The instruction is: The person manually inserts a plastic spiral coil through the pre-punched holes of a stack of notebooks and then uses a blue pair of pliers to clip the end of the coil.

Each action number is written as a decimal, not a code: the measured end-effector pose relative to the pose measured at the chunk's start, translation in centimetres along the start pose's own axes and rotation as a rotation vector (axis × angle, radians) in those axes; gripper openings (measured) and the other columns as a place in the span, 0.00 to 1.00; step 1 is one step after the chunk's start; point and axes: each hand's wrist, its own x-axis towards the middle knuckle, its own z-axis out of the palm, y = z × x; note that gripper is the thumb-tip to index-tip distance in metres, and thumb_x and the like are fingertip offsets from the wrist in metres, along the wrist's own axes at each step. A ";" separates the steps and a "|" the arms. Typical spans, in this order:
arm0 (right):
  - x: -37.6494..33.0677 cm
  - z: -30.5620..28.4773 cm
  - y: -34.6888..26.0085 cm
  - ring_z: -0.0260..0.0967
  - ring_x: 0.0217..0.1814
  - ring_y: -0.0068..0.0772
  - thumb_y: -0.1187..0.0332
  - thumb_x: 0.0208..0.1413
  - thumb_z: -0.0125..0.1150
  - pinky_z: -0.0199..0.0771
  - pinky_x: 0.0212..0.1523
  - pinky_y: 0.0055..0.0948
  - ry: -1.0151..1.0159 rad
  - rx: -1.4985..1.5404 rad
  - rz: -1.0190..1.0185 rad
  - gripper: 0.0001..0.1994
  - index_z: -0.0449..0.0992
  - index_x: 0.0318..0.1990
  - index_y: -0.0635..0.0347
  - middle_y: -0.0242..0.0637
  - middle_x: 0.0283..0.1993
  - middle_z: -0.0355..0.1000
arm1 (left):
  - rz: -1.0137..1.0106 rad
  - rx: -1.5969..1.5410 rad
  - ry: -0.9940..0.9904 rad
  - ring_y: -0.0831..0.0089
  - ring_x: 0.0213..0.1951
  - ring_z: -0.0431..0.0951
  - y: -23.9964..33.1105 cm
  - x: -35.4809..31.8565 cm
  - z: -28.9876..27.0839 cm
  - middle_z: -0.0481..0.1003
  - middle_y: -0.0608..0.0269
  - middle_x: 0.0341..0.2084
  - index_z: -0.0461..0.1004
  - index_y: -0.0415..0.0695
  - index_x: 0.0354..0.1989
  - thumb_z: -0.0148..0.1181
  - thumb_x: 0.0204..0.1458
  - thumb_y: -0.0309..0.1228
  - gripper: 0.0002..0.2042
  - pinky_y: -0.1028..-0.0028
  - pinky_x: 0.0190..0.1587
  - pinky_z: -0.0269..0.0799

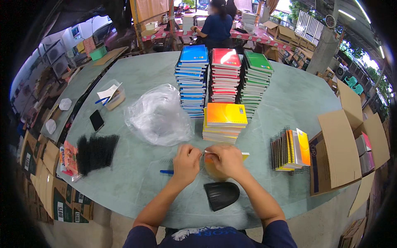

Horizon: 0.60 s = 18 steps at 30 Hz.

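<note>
My left hand [187,164] is closed, its fingertips pinched close to those of my right hand. Also pinched, my right hand [226,160] lies over a rounded yellow-tan thing [215,172] whose kind I cannot make out. What sits between the fingertips is too small to tell. A yellow and white edge [245,156] sticks out right of my right hand. Beside my left hand lies a blue pen-like thing [166,172]. Nearer to me rests a black curved pad-like object [222,196]. Just beyond my hands stands a stack of yellow notebooks [225,120].
Tall stacks of blue [192,82], red [225,78] and green notebooks [256,80] stand behind. A clear plastic bag [157,115], black spiral coils [97,153], phone [96,120] and tub [115,98] lie left. Spiral-bound notebooks [291,149] and an open carton [341,151] are right.
</note>
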 end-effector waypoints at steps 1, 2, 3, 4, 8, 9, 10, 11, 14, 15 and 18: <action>0.0 0.0 0.1 0.72 0.30 0.44 0.67 0.45 0.59 0.69 0.31 0.40 -0.008 -0.004 -0.007 0.06 0.77 0.32 0.54 0.41 0.28 0.74 | 0.029 0.025 -0.015 0.60 0.32 0.73 0.1 0.4 -0.3 0.72 0.58 0.27 0.75 0.42 0.35 0.62 0.43 0.26 0.09 0.67 0.34 0.70; 0.0 0.0 0.2 0.72 0.30 0.44 0.67 0.45 0.59 0.69 0.31 0.40 -0.010 0.000 -0.006 0.06 0.77 0.32 0.54 0.41 0.28 0.74 | 0.058 0.050 -0.030 0.59 0.33 0.73 0.1 0.7 -0.4 0.71 0.58 0.27 0.74 0.42 0.34 0.62 0.42 0.25 0.09 0.67 0.35 0.70; 0.1 -0.1 0.3 0.72 0.32 0.43 0.67 0.45 0.60 0.70 0.32 0.38 -0.037 -0.012 0.018 0.06 0.77 0.32 0.53 0.38 0.29 0.74 | 0.058 0.052 -0.030 0.59 0.33 0.73 -0.1 0.8 -0.6 0.71 0.58 0.27 0.74 0.42 0.34 0.62 0.42 0.25 0.09 0.67 0.35 0.70; 0.2 -0.2 0.3 0.73 0.33 0.41 0.67 0.45 0.61 0.71 0.33 0.36 -0.064 -0.024 0.043 0.06 0.78 0.33 0.52 0.35 0.31 0.75 | 0.018 -0.077 -0.075 0.59 0.32 0.72 -0.5 0.8 -0.9 0.71 0.57 0.27 0.74 0.41 0.34 0.63 0.42 0.24 0.09 0.67 0.34 0.69; 0.3 -0.2 0.2 0.73 0.33 0.42 0.67 0.44 0.61 0.71 0.32 0.37 -0.078 -0.023 0.041 0.07 0.78 0.32 0.52 0.37 0.31 0.75 | 0.021 -0.121 -0.098 0.59 0.32 0.72 -1.0 0.4 -0.5 0.72 0.57 0.29 0.75 0.39 0.36 0.63 0.43 0.26 0.11 0.67 0.35 0.68; 0.2 0.0 0.2 0.73 0.33 0.42 0.66 0.44 0.61 0.71 0.32 0.37 -0.086 -0.038 0.034 0.06 0.77 0.32 0.53 0.37 0.30 0.75 | 0.019 -0.119 -0.098 0.59 0.32 0.72 -0.7 0.2 -0.3 0.72 0.57 0.29 0.75 0.39 0.36 0.63 0.43 0.26 0.11 0.67 0.35 0.68; 0.2 0.1 0.3 0.73 0.32 0.42 0.66 0.44 0.61 0.71 0.32 0.37 -0.094 -0.053 0.026 0.06 0.77 0.32 0.54 0.38 0.29 0.75 | 0.049 -0.001 -0.050 0.59 0.32 0.72 -0.4 0.1 -0.2 0.72 0.57 0.30 0.75 0.39 0.37 0.64 0.43 0.27 0.12 0.67 0.36 0.68; 0.2 0.1 0.1 0.73 0.32 0.42 0.66 0.44 0.61 0.71 0.32 0.37 -0.095 -0.051 0.025 0.06 0.77 0.32 0.54 0.38 0.29 0.75 | 0.079 0.116 -0.003 0.59 0.32 0.72 -0.1 0.0 -0.2 0.72 0.57 0.30 0.75 0.39 0.38 0.64 0.44 0.29 0.13 0.67 0.37 0.68; -0.1 -0.4 0.1 0.72 0.32 0.43 0.65 0.46 0.60 0.70 0.32 0.39 -0.108 -0.143 0.048 0.06 0.76 0.31 0.55 0.38 0.28 0.74 | -0.238 -0.155 -0.292 0.58 0.38 0.72 0.7 1.8 -2.0 0.72 0.53 0.35 0.74 0.40 0.37 0.60 0.47 0.31 0.10 0.66 0.37 0.69; -0.3 -0.4 0.5 0.72 0.31 0.43 0.64 0.47 0.59 0.69 0.32 0.39 -0.064 -0.137 -0.007 0.07 0.75 0.31 0.56 0.39 0.27 0.73 | -0.230 -0.156 -0.286 0.58 0.38 0.72 -0.2 1.6 -2.4 0.72 0.53 0.35 0.74 0.40 0.37 0.60 0.47 0.31 0.10 0.66 0.37 0.69; 0.3 0.1 0.2 0.72 0.31 0.43 0.62 0.50 0.57 0.68 0.33 0.39 0.002 -0.125 -0.088 0.08 0.74 0.31 0.56 0.38 0.27 0.72 | -0.070 -0.037 -0.526 0.57 0.36 0.72 -1.8 1.9 -3.3 0.70 0.53 0.37 0.73 0.41 0.40 0.59 0.48 0.32 0.11 0.66 0.36 0.69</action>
